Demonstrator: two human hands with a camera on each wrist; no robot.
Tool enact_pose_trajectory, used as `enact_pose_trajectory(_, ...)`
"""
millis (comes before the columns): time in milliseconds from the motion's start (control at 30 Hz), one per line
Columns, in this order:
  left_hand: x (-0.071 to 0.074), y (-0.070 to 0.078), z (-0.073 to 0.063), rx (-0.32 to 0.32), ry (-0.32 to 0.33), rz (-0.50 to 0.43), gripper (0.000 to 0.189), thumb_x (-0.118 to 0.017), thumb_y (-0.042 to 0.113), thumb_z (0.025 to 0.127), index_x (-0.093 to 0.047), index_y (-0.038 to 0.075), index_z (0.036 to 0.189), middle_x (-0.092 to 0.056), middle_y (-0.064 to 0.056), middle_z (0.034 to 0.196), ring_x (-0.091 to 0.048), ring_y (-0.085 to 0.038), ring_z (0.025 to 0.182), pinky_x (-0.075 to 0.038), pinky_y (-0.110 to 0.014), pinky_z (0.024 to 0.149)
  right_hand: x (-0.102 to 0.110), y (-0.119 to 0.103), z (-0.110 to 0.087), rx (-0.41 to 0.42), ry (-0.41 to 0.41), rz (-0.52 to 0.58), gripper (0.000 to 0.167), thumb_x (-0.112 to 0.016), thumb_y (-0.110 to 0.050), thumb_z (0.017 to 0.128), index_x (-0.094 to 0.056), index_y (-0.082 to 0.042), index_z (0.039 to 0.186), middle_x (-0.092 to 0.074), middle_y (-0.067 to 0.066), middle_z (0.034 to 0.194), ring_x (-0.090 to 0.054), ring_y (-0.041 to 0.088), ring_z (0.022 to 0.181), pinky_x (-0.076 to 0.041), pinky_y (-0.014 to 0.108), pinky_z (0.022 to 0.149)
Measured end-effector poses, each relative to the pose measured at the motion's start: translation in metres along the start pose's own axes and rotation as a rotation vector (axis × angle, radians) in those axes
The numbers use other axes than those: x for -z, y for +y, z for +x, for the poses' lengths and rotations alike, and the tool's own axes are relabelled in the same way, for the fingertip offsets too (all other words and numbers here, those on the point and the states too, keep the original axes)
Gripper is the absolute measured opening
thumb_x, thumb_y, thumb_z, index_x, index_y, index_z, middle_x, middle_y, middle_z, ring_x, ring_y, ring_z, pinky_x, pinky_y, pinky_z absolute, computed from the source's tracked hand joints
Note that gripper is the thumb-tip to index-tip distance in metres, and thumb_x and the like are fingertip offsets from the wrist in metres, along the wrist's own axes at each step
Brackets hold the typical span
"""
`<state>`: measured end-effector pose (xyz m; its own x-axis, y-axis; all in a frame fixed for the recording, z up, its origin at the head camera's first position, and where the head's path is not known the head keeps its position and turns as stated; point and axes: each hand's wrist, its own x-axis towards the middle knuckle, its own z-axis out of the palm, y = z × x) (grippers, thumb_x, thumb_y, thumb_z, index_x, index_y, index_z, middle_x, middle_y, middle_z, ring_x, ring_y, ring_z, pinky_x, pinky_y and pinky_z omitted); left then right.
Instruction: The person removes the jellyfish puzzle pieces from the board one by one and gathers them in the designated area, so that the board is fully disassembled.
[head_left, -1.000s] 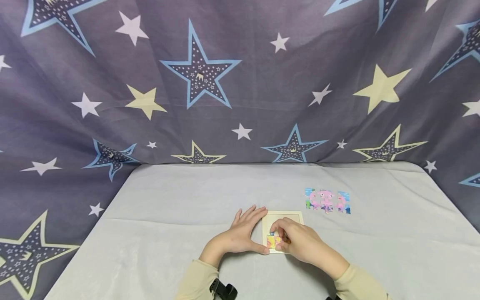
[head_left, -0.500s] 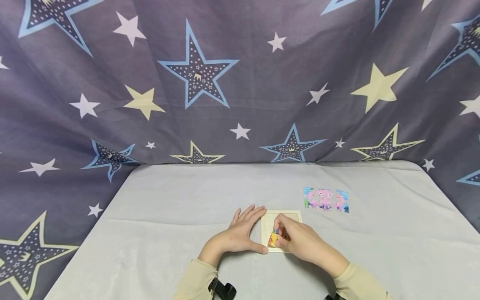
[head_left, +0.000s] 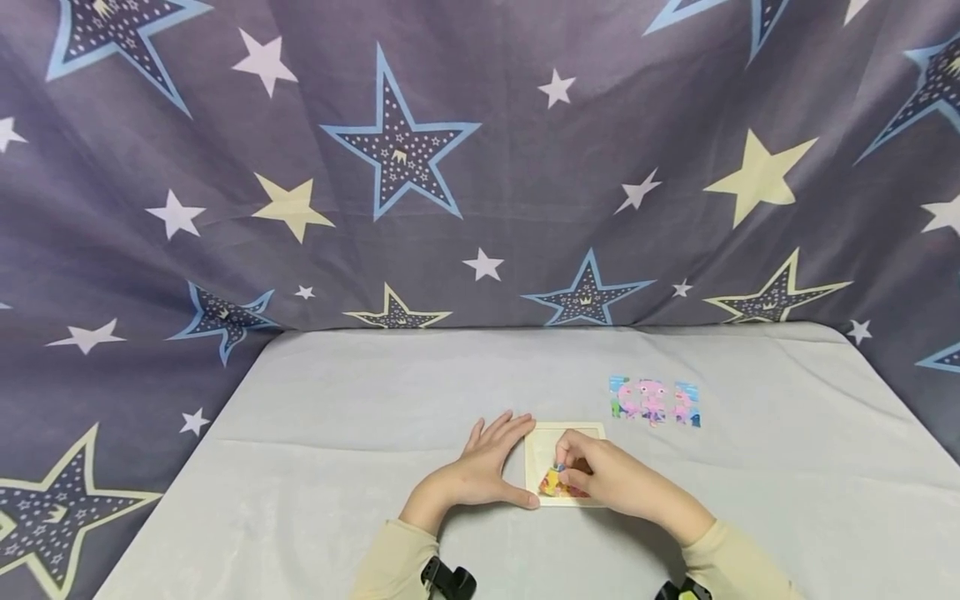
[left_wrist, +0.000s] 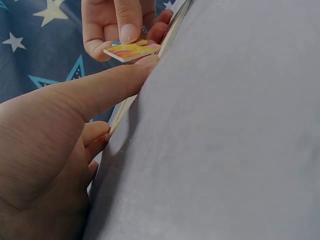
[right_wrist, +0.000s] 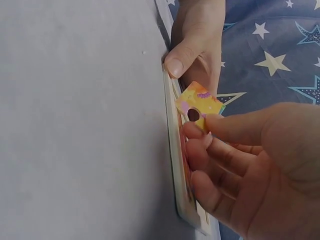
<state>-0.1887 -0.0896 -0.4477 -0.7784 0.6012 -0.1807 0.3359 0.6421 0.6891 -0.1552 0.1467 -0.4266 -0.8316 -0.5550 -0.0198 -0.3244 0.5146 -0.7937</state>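
My right hand (head_left: 611, 477) pinches a yellow jigsaw puzzle piece (right_wrist: 200, 97) between thumb and fingers. The piece is tilted and held over the lower part of a small, pale, square puzzle tray (head_left: 545, 442). Under the right fingers, a reddish strip of puzzle picture (head_left: 577, 492) shows along the tray's near side, partly hidden. With fingers spread, my left hand (head_left: 478, 477) rests against the tray's left side; its thumb touches the near left corner and its fingertips reach the far left one. In the left wrist view the held piece (left_wrist: 131, 51) appears just beyond the left thumb.
Several puzzle pieces (head_left: 652, 402) with pink figures on blue lie grouped on the grey cloth, beyond the tray to the right. The cloth-covered table (head_left: 360, 392) ends at a dark curtain (head_left: 480, 208) with stars.
The yellow piece lay in the tray's near left corner; the right hand has tilted it up and shifted slightly right with it. The reddish strip now shows. The left hand stays put.
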Motion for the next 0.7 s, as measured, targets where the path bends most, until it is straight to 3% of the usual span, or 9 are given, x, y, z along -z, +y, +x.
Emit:
enact_pose_trajectory(300, -0.001, -0.001, 0.0, 0.002, 0.003, 0.0, 0.104, -0.087, 0.038, 0.076, -0.031, 0.013, 0.16, -0.024, -0.004, 0.17, -0.007, -0.029, 0.161, 0.008, -0.059, 0.128, 0.007, 0.001, 0.0, 0.0, 0.026, 0.006, 0.01, -0.065, -0.007, 0.097, -0.056, -0.01, 0.1, -0.062, -0.001, 0.087, -0.05, 0.002, 0.067, -0.045, 0.02, 0.062)
enact_pose_trajectory(700, -0.001, 0.001, 0.001, 0.008, 0.004, -0.002, 0.105, -0.088, 0.036, 0.075, -0.031, 0.014, 0.16, -0.024, -0.005, 0.17, -0.008, -0.029, 0.161, 0.008, -0.058, 0.128, 0.031, 0.012, -0.005, -0.035, 0.124, 0.006, 0.008, -0.063, -0.009, 0.099, -0.062, -0.006, 0.106, -0.065, 0.001, 0.086, -0.059, 0.007, 0.075, -0.052, 0.022, 0.067)
